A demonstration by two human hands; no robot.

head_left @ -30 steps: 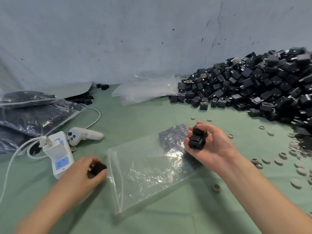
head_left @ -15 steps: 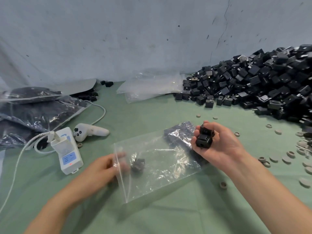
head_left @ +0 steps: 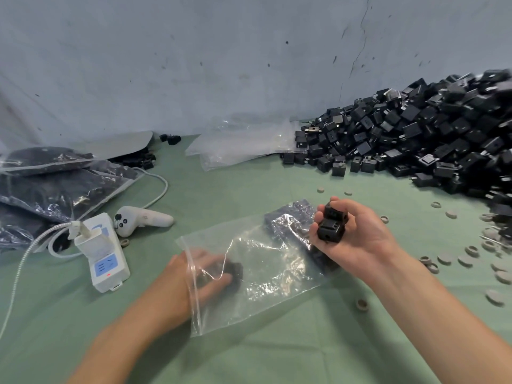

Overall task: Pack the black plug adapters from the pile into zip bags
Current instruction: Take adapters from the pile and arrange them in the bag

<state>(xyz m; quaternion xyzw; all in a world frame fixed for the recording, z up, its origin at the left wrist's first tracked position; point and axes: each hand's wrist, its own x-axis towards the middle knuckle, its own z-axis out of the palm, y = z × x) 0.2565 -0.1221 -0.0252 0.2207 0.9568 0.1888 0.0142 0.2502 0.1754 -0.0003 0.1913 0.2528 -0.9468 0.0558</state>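
A clear zip bag [head_left: 266,270] lies flat on the green table, its open mouth facing left. My left hand [head_left: 194,278] reaches into that mouth, its fingers inside the bag around a blurred black plug adapter [head_left: 232,271]. Several adapters [head_left: 288,218] sit at the bag's far end. My right hand [head_left: 352,236] hovers palm-up over the bag's right end and grips two black adapters [head_left: 331,225]. A big pile of black adapters [head_left: 421,137] fills the right rear against the wall.
Filled zip bags [head_left: 50,189] are stacked at the left. A white power strip [head_left: 104,252] with cable and a white controller [head_left: 141,218] lie left of the bag. Empty clear bags [head_left: 241,145] lie by the wall. Several grey rings and discs [head_left: 471,253] are scattered at the right.
My left hand moved right from outside the bag into its mouth, carrying one adapter inside. My right hand stayed over the bag's far end with its adapters.
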